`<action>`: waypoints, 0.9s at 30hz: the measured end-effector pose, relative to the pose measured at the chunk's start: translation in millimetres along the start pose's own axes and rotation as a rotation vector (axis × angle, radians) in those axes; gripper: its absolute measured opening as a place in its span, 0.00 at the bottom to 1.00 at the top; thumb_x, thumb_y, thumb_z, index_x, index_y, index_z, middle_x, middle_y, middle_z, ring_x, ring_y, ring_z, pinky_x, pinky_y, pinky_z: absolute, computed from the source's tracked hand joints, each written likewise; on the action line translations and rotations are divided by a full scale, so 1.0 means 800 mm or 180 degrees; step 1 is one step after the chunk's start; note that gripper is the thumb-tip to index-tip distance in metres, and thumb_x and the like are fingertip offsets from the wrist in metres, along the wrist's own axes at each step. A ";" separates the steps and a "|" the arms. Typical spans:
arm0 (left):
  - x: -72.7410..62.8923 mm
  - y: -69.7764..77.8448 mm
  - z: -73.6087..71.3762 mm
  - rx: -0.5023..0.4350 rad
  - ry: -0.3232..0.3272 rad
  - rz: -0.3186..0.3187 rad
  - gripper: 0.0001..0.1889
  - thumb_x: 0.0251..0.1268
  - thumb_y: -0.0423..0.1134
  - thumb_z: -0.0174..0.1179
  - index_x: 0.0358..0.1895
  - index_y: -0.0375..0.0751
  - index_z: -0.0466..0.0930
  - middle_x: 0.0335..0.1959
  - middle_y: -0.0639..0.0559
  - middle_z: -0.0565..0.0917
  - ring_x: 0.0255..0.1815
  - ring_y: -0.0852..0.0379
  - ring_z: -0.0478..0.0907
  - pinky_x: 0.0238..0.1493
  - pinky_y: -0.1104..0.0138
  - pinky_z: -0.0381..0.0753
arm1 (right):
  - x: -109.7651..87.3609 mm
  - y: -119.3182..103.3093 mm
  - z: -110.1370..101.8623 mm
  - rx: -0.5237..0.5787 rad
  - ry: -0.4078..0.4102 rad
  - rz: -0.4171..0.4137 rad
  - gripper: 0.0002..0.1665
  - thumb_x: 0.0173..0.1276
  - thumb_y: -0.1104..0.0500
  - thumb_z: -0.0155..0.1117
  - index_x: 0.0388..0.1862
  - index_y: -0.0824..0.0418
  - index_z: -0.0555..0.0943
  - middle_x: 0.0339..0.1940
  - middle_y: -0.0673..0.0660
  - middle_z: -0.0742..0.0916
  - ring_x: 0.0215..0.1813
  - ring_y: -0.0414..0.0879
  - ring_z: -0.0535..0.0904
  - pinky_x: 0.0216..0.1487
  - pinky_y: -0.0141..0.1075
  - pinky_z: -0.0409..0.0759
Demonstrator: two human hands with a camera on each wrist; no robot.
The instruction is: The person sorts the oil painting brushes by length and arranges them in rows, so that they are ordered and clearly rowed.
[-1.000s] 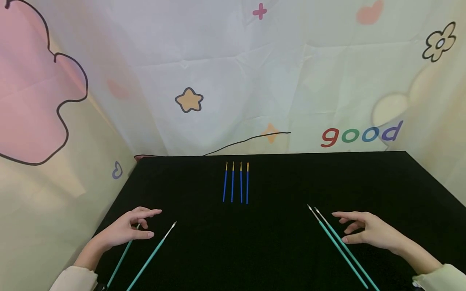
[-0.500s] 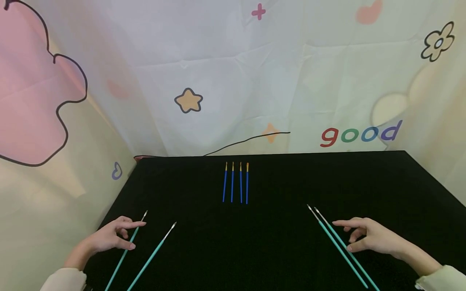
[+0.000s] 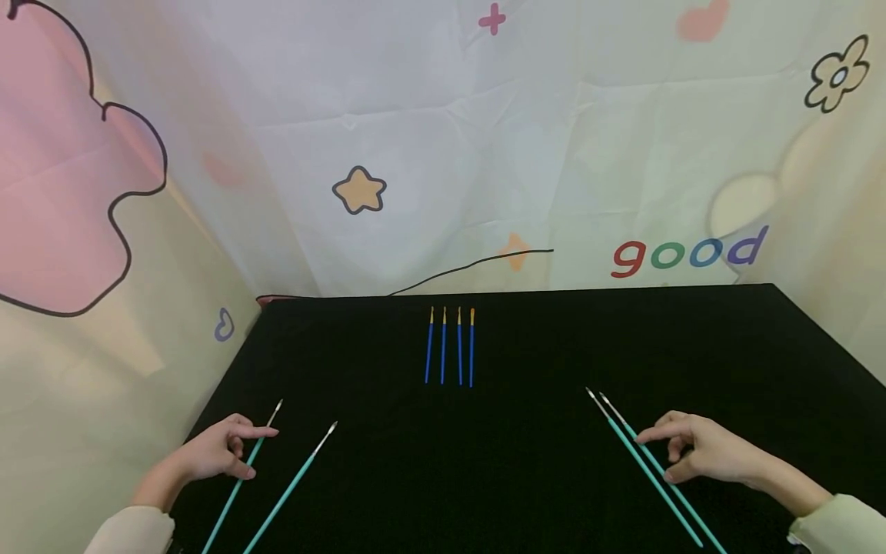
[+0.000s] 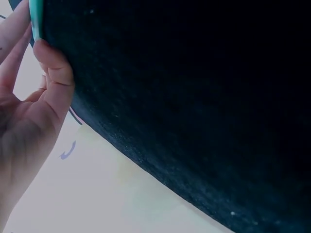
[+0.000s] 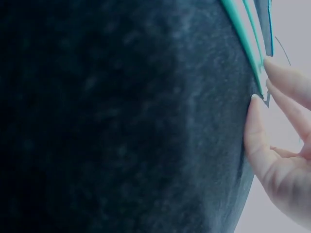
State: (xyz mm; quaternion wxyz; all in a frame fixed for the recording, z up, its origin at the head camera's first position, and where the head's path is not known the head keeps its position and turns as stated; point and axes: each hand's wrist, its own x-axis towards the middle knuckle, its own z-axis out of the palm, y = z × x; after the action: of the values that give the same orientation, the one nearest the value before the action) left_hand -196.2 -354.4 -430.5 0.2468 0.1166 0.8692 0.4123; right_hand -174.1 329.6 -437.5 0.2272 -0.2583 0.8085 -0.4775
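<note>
In the head view my left hand (image 3: pixel 216 449) is over the outer left teal paintbrush (image 3: pixel 225 508). Its index finger reaches across the handle, and the thumb is beside it, apart from the index. A second teal paintbrush (image 3: pixel 289 490) lies to the right of that hand. On the other side, two teal paintbrushes lie slanted and close together, an inner one (image 3: pixel 654 482) and an outer one (image 3: pixel 694 514). My right hand (image 3: pixel 716 452) hovers at the outer one, index fingertip and thumb tip right at its handle with a gap between them. In the right wrist view its thumb (image 5: pixel 257 131) overlaps the brush ends.
Several short blue paintbrushes (image 3: pixel 444 354) lie in a row at the far middle of the black table (image 3: pixel 526 462). Behind and beside the table hangs a pale printed cloth (image 3: pixel 443 154) with a star, a flower and the word "good".
My left hand has moved left and toward me, from between the left teal brushes to over the outer one. My right hand has lowered slightly, its index fingertip coming down to the outer brush.
</note>
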 end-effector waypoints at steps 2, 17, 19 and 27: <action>0.000 -0.002 0.000 -0.0036 0.0018 0.0001 0.34 0.42 0.28 0.68 0.59 0.25 0.67 0.48 0.34 0.59 0.25 0.59 0.63 0.27 0.69 0.73 | 0.000 0.000 0.001 -0.0040 0.0028 -0.0017 0.26 0.54 0.67 0.64 0.52 0.73 0.73 0.43 0.58 0.72 0.30 0.40 0.72 0.28 0.33 0.75; -0.003 0.004 0.004 0.0257 0.0261 -0.0080 0.29 0.38 0.19 0.59 0.54 0.27 0.71 0.46 0.36 0.66 0.24 0.57 0.69 0.23 0.67 0.72 | 0.003 -0.004 0.009 -0.0416 0.0265 0.0041 0.18 0.51 0.67 0.65 0.42 0.66 0.73 0.38 0.60 0.71 0.25 0.37 0.72 0.23 0.33 0.73; -0.003 0.005 0.004 0.0330 0.0283 -0.0101 0.29 0.38 0.18 0.58 0.53 0.28 0.72 0.45 0.36 0.66 0.24 0.56 0.69 0.23 0.66 0.71 | 0.003 -0.005 0.008 -0.0343 0.0230 0.0125 0.19 0.52 0.69 0.63 0.44 0.68 0.73 0.38 0.60 0.72 0.26 0.37 0.72 0.24 0.33 0.73; -0.003 0.004 -0.004 -0.0006 -0.0010 0.0081 0.30 0.42 0.21 0.53 0.57 0.19 0.64 0.41 0.39 0.69 0.22 0.60 0.67 0.24 0.67 0.71 | -0.002 -0.003 -0.011 0.0363 -0.0169 0.0198 0.25 0.58 0.72 0.54 0.54 0.83 0.66 0.42 0.65 0.78 0.35 0.44 0.78 0.34 0.35 0.78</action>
State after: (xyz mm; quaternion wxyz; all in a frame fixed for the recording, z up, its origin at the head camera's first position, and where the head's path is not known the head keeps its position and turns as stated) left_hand -195.9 -355.6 -425.5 0.2429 0.1281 0.8669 0.4160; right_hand -177.5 335.2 -431.2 0.2776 -0.2323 0.7813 -0.5085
